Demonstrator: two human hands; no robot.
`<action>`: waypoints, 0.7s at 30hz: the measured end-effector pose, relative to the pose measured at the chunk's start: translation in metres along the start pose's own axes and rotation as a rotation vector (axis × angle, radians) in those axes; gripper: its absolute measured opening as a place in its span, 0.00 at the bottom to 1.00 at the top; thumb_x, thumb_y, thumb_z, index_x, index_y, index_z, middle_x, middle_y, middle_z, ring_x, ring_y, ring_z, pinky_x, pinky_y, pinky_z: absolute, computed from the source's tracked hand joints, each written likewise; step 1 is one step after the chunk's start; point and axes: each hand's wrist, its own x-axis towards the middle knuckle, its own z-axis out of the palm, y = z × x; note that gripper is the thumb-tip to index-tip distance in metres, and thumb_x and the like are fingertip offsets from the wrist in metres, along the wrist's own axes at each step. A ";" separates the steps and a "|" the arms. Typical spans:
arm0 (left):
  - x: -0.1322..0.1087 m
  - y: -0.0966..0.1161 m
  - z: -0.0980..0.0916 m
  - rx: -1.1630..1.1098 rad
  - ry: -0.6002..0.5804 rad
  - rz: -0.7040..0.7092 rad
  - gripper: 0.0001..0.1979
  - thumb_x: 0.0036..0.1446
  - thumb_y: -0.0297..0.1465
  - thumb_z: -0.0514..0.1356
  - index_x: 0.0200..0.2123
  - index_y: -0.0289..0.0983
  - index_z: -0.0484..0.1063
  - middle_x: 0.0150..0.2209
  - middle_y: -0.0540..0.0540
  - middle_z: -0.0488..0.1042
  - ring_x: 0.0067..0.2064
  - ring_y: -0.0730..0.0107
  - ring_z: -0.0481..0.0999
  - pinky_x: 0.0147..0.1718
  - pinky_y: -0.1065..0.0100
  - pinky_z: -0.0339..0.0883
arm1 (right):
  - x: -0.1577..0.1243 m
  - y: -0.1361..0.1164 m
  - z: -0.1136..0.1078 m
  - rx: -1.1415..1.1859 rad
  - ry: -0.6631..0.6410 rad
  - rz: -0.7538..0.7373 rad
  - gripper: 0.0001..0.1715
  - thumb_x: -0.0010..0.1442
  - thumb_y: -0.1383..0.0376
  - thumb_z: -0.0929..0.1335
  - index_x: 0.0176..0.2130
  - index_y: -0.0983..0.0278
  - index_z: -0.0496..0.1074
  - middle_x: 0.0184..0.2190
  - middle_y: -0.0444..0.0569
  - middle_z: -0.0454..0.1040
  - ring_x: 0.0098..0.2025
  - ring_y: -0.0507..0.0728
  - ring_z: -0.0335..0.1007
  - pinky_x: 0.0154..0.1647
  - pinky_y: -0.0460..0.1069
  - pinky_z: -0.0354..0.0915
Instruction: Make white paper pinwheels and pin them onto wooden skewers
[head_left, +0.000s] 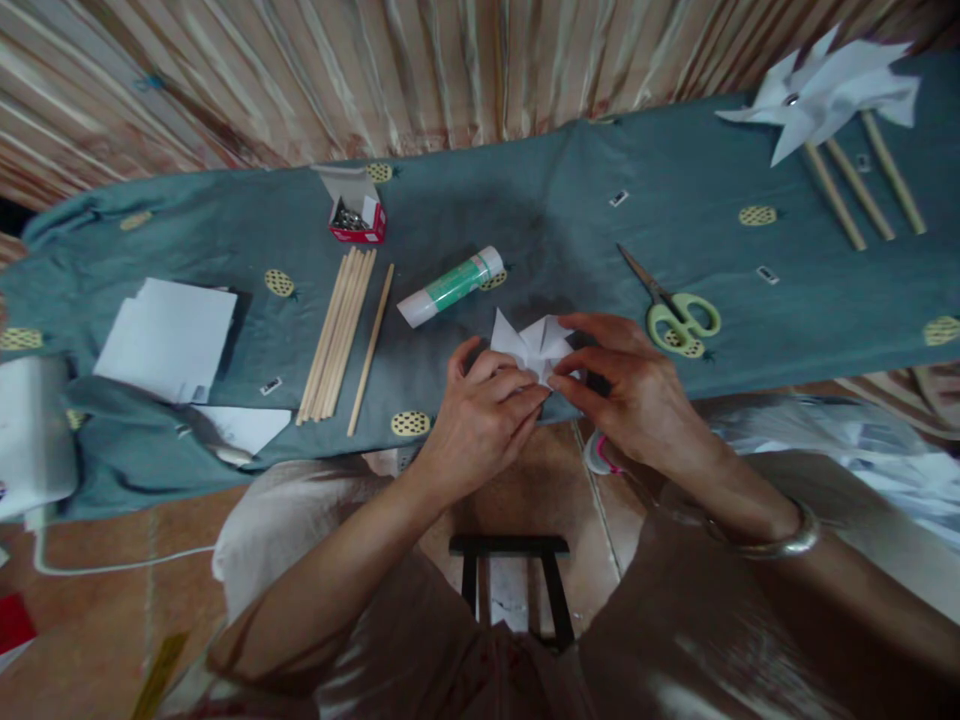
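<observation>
A small folded white paper pinwheel (534,346) lies at the near edge of the board covered in blue-grey cloth (525,200). My left hand (484,415) pinches its lower left part with curled fingers. My right hand (626,385) grips its right side, thumb and fingers closed on the paper, a metal bangle on that wrist. A glue stick (450,286) lies just behind the paper, and green-handled scissors (671,305) lie to the right of my right hand.
A bundle of wooden sticks (341,335) and a red box of pins (358,215) lie left of centre. White paper sheets (169,340) sit at the left. Finished white pinwheels on sticks (832,110) rest at the far right. A black stool (510,580) stands below.
</observation>
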 end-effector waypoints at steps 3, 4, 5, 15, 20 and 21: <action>0.000 0.000 0.000 0.002 -0.019 -0.012 0.09 0.62 0.28 0.58 0.43 0.41 0.76 0.39 0.49 0.79 0.47 0.62 0.71 0.60 0.45 0.52 | 0.000 -0.001 0.000 0.004 0.001 -0.002 0.05 0.61 0.64 0.69 0.33 0.58 0.75 0.54 0.52 0.73 0.60 0.67 0.66 0.60 0.65 0.64; 0.000 0.000 -0.001 0.003 -0.024 -0.015 0.09 0.62 0.28 0.58 0.43 0.41 0.76 0.39 0.49 0.79 0.47 0.62 0.71 0.60 0.45 0.52 | 0.000 -0.001 0.000 0.008 -0.002 -0.002 0.05 0.61 0.64 0.69 0.33 0.58 0.75 0.54 0.51 0.73 0.60 0.67 0.66 0.60 0.66 0.64; 0.000 0.000 -0.001 0.004 -0.027 -0.017 0.09 0.62 0.28 0.58 0.42 0.41 0.77 0.38 0.49 0.79 0.47 0.62 0.71 0.60 0.45 0.52 | 0.000 -0.001 0.000 0.014 -0.005 -0.001 0.05 0.61 0.64 0.69 0.32 0.57 0.75 0.54 0.50 0.73 0.59 0.67 0.66 0.60 0.66 0.64; 0.002 0.000 -0.001 0.011 -0.030 -0.019 0.08 0.62 0.29 0.57 0.41 0.40 0.77 0.38 0.48 0.79 0.47 0.62 0.71 0.60 0.45 0.53 | 0.001 -0.002 0.000 0.044 -0.018 0.017 0.06 0.61 0.65 0.68 0.32 0.57 0.75 0.54 0.51 0.73 0.59 0.68 0.66 0.59 0.69 0.64; 0.002 0.000 -0.001 0.004 -0.022 -0.019 0.08 0.61 0.29 0.58 0.40 0.40 0.78 0.38 0.48 0.78 0.46 0.62 0.71 0.60 0.45 0.52 | 0.001 -0.002 0.000 0.037 -0.008 0.013 0.06 0.60 0.66 0.68 0.32 0.57 0.75 0.54 0.51 0.74 0.59 0.68 0.66 0.59 0.69 0.64; 0.003 0.000 -0.001 0.004 -0.023 -0.022 0.08 0.61 0.29 0.58 0.40 0.40 0.78 0.38 0.48 0.79 0.46 0.62 0.71 0.60 0.45 0.52 | 0.001 -0.002 0.001 0.035 -0.010 0.011 0.07 0.60 0.66 0.68 0.32 0.57 0.75 0.54 0.51 0.74 0.59 0.68 0.66 0.59 0.69 0.64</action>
